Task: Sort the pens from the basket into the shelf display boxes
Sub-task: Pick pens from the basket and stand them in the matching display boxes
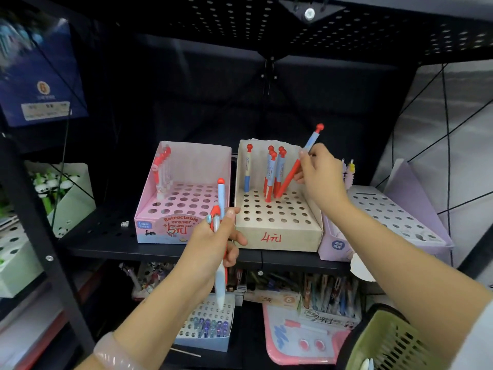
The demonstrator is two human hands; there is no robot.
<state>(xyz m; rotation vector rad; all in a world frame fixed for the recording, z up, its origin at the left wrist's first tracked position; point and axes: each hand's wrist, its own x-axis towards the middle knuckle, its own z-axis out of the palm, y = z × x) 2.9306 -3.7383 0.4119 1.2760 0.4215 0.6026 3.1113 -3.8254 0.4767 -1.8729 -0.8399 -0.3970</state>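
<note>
the scene is lit unevenly: the two hands, the pink display box [184,198] and the beige display box [277,209] are brightly and softly lit from the front, while the shelf back [266,102] is lost in near darkness. a small bright glare is seen on a round fitting [309,13] at the top. soft shadows are cast inside the box holes. strong wide-angle distortion is seen, with the shelf post [34,209] bent at the left edge. the blue folder [40,76] at upper left is smeared and blurred, and the corners are rendered soft.
</note>
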